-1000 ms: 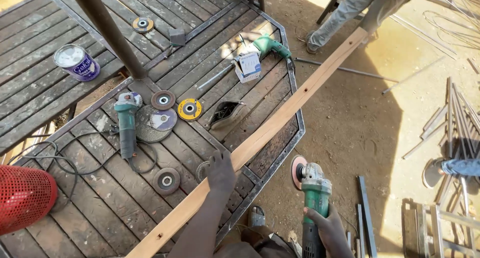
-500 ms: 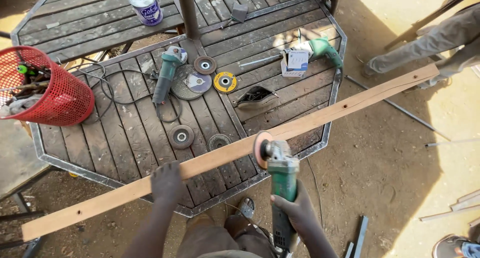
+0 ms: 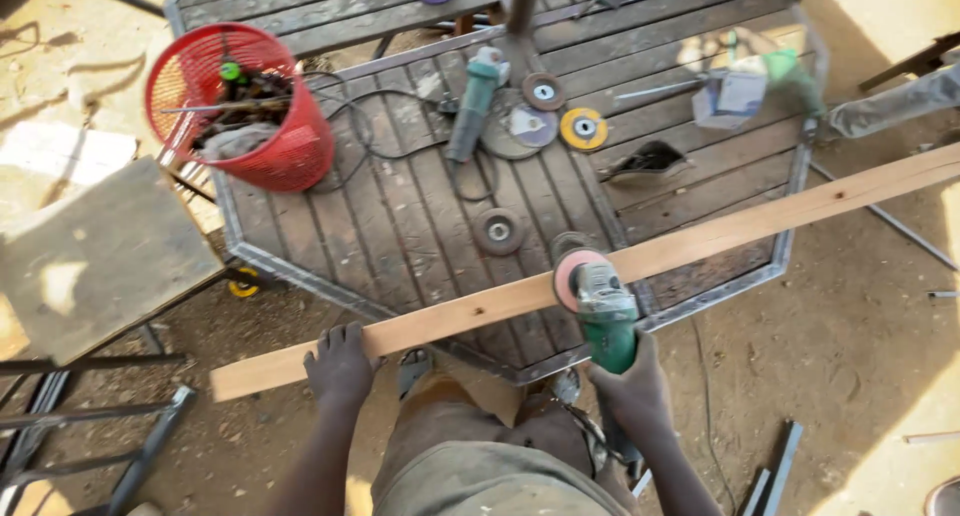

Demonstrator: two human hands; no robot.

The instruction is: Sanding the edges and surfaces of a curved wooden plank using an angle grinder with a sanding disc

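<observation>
The plank (image 3: 700, 238) lies slantwise over the near edge of the tabletop (image 3: 400, 216), one end sticking out past the near left corner, the other running off beyond the right edge. The grinder (image 3: 598, 311) stands on it about midway, its pink disc (image 3: 566, 279) against the plank's near edge. To sand well here, the disc should probably meet the wood at a shallow tilt and travel along the grain with light, even pressure, so it does not dig a hollow. The overhanging left end looks apt to bounce, so firm downward weight there seems wise. The cord should stay behind the body, away from the disc.

The left hand (image 3: 340, 364) lies palm down on the plank near its left end, fingers curled over the far edge, pressing it down. It sits well apart from the disc. The right hand (image 3: 632, 388) is closed around the green body of the grinder, from behind, with the disc end pointing away from the person.

Farther back on the tabletop lie a second grinder (image 3: 475, 98), several loose discs (image 3: 583, 128) and a red basket (image 3: 245, 111) at the left corner. Someone else's leg (image 3: 895, 101) shows at the right edge.
</observation>
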